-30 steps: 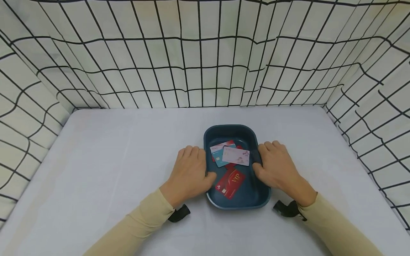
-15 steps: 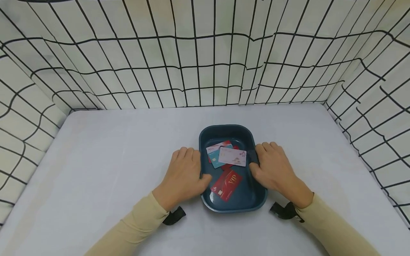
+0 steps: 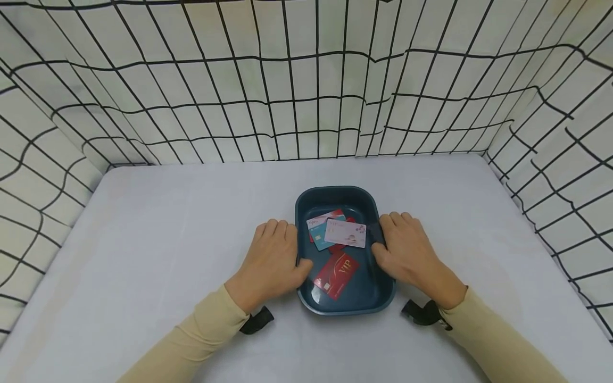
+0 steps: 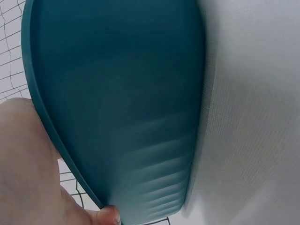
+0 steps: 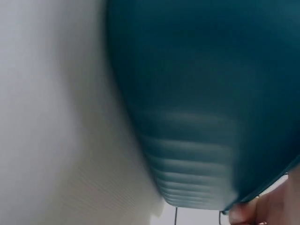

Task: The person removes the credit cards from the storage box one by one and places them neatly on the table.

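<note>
A dark teal plastic basin (image 3: 337, 307) stands on the white table between my hands. My left hand (image 3: 272, 266) grips its left rim, thumb over the inside edge and fingers outside. On the opposite rim, my right hand (image 3: 407, 250) holds on the same way. Inside lie several plastic cards: a red VIP card (image 3: 337, 274) by itself toward the near end, and a pale pink card (image 3: 346, 233) on top of a blue card (image 3: 320, 237) and some red ones. Both wrist views show the ribbed outer wall (image 4: 150, 173) of the basin, with fingertips at its rim.
White cloth (image 3: 167, 239) covers the table. A black wire grid (image 3: 297, 101) over white sheeting walls it in at the back and both sides. Black wrist straps (image 3: 256, 321) show at the sleeves.
Both hands and the basin appear slightly farther left in the head view, which has itself shifted a little. The grip on both rims stays the same, and the cards keep their arrangement.
</note>
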Demonstrator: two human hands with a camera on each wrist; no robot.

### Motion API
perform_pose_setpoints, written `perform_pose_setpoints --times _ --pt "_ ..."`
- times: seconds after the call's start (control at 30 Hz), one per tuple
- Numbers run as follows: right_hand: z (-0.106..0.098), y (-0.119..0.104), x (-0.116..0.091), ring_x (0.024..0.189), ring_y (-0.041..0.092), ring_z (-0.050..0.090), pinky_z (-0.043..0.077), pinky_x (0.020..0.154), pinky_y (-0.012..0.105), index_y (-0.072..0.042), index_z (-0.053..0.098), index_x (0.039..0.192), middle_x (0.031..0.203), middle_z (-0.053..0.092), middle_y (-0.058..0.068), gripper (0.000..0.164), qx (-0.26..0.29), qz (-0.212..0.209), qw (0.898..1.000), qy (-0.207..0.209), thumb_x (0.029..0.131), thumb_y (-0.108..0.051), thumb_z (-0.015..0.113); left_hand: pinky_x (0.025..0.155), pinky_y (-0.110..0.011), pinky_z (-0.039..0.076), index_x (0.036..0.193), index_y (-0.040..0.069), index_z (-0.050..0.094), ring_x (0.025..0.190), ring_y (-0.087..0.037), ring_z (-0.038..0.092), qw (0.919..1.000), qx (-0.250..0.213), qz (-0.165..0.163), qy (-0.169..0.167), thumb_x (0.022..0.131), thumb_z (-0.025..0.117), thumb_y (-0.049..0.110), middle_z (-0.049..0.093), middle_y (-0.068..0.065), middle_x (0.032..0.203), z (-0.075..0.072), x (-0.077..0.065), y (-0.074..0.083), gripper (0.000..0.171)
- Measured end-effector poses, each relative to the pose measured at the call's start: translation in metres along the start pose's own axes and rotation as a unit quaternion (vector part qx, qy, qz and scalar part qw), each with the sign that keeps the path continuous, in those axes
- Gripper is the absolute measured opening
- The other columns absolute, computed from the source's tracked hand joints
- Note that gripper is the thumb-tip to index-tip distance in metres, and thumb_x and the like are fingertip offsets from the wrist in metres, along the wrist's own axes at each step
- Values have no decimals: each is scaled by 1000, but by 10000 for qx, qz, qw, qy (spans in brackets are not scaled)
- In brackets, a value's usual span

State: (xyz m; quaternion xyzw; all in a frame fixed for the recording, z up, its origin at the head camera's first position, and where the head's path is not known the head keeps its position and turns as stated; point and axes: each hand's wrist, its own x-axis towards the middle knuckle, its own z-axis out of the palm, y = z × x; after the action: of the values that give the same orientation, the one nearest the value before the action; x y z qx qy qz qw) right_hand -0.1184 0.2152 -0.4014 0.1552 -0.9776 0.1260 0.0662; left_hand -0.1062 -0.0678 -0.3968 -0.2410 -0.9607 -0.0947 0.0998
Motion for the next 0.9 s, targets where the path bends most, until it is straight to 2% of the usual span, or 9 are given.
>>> perform_pose_setpoints --times 0.2,0.33,0.57,0.8,0.9 --pt "-9 5 1 80 23 45 32 71 36 -6 57 98 82 51 6 25 13 48 9987 -507 86 -28 59 84 -42 41 89 5 51 84 -23 42 9999 -53 0 -98 84 66 33 46 -6 79 1 1 1 32" --pt "-8 4 1 78 22 44 30 70 34 -6 53 97 79 49 5 28 119 63 9978 -643 84 -29 62 84 -43 41 88 5 51 83 -23 42 9999 -34 -14 -102 84 66 33 46 -6 79 0 1 1 32" --pt "-2 3 1 77 24 42 27 70 35 -6 50 97 79 47 6 23 372 147 9969 -671 87 -25 60 82 -42 41 89 4 52 83 -23 43 9998 160 41 -151 85 68 34 48 -7 80 -5 1 4 34" --pt "-1 4 3 78 25 41 27 72 36 -6 50 95 78 47 6 20 456 196 9968 -634 88 -23 59 86 -44 44 99 0 59 87 -25 45 9968 533 77 -598 91 63 40 52 -8 85 -16 7 4 41" --pt "0 4 3 79 25 41 27 72 36 -6 50 97 79 48 6 22 473 195 9966 -650 88 -24 59 87 -45 45 96 -1 61 86 -26 45 9951 725 99 -668 93 63 40 54 -9 84 -20 9 3 40"
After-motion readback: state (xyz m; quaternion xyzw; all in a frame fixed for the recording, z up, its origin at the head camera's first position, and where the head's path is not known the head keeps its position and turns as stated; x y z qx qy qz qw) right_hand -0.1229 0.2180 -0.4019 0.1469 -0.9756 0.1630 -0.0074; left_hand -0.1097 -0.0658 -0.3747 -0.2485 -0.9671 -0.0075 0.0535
